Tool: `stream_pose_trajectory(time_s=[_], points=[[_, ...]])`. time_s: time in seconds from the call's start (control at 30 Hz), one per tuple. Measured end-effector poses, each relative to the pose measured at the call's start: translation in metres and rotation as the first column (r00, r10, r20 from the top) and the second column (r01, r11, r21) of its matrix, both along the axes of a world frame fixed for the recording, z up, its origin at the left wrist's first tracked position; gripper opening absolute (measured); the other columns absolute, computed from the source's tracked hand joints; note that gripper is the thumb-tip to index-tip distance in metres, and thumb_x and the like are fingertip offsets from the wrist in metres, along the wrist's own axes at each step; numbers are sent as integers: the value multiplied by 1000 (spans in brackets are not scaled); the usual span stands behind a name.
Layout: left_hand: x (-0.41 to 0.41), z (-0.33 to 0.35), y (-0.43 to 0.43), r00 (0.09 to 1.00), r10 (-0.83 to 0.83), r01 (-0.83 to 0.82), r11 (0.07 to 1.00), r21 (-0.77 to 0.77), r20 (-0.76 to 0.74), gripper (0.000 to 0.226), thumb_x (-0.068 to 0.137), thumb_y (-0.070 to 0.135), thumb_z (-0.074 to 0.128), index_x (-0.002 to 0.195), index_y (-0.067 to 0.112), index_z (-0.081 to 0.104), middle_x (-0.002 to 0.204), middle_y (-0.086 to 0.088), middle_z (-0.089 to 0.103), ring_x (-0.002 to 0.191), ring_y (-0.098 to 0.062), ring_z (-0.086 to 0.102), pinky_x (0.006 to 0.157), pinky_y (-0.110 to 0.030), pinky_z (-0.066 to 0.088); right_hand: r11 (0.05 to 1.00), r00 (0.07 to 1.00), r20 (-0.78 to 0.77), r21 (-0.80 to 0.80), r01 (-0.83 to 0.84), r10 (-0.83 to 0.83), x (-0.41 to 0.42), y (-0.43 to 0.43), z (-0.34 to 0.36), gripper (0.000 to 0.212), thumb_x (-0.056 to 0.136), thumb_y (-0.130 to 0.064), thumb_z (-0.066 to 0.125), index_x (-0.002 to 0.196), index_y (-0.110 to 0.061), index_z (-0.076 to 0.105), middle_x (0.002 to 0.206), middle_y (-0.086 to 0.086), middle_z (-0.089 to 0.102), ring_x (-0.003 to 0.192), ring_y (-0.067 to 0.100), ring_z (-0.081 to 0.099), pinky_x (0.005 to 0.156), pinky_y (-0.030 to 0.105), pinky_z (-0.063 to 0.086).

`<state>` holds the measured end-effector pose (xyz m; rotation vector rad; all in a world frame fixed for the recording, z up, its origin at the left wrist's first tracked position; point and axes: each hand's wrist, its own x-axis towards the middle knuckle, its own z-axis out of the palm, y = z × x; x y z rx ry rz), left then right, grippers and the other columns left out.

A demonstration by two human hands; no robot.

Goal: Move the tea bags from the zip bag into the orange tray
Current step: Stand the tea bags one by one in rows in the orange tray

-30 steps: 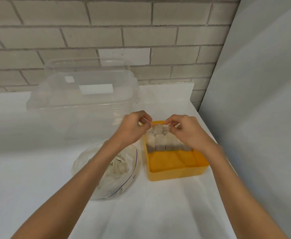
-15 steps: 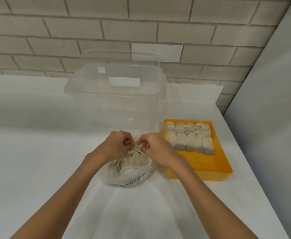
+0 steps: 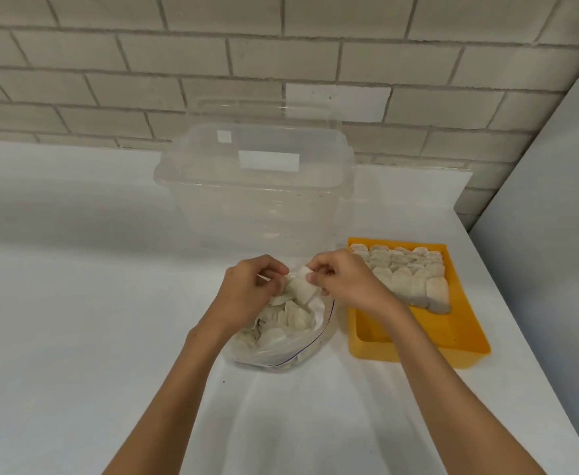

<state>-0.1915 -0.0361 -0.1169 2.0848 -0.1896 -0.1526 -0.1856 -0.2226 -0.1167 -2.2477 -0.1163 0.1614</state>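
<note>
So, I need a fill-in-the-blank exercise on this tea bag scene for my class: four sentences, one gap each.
1. The rectangular plastic tray on the white table is coloured ____.
2. The clear plastic zip bag lies to the tray's ____.
3. Rows of tea bags fill the tray's ____ half; its near half is bare.
4. The left hand and right hand pinch a pale tea bag above the zip ____.

Missing words: orange; left; far; bag.
</note>
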Motion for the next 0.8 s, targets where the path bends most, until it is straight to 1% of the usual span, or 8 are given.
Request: stream_pose_trajectory(time_s=[0.1,0.23,0.3,0.37,0.47,0.57,0.7,0.8], points=[[-2,5,-3,1000,19,-19,995,-95,-2,14,87,7,64,93,18,70,81,2,69,60,-5,61,57,-14,47,999,1000,-15,48,-19,19,1,0,6,4,89,-16,64,87,-19,66,63,-7,57,59,11,59,59,20,44],[-3,12,-6,997,72,-67,989,-132,32,15,87,7,65,93,20,70,81,3,69,62,-7,63,58,-19,52,994,1000,-8,109,-7,8,0,7,12,9,88,-13,66,96,-14,68,63,-3,60,58,9,61,56,19,46],[-4,15,-6,994,108,-103,980,-168,18,14,85,7,66,90,20,69,80,1,70,69,-17,68,64,-27,57,985,1000,-11,171,30,-29,-1,13,16,10,86,-11,68,95,-12,68,65,1,65,58,9,64,54,21,50],[-6,17,-5,997,79,-77,983,-168,6,15,82,11,70,92,21,68,83,3,72,75,-17,70,70,-31,59,972,998,-29,226,59,-54,-2,19,19,13,83,-11,70,96,-10,66,68,1,69,61,10,66,55,21,50],[-9,16,-3,1000,19,-19,988,-151,3,25,77,19,78,98,26,67,91,9,72,85,-8,69,73,-24,57,963,996,-27,255,91,-87,0,25,19,12,83,-12,69,95,-10,66,75,2,73,69,12,68,60,22,48],[-12,14,-2,997,56,-50,991,-127,49,30,74,21,82,99,26,66,92,12,69,83,-2,65,72,-20,55,961,996,-40,260,92,-84,1,29,18,8,84,-18,69,92,-17,68,80,3,75,76,9,69,69,22,47],[-14,9,-3,981,146,-128,983,-133,129,21,79,7,74,90,22,65,83,13,66,70,4,61,61,-8,48,961,997,-61,271,60,-45,1,34,19,8,86,-17,67,93,-14,70,78,2,75,73,6,69,58,8,43],[-9,4,5,974,169,-151,981,-119,154,20,84,5,68,87,24,66,79,13,66,69,7,60,63,-5,45,961,997,-71,274,31,-12,1,33,17,11,86,-11,63,94,-13,71,81,5,75,70,7,68,54,5,41]])
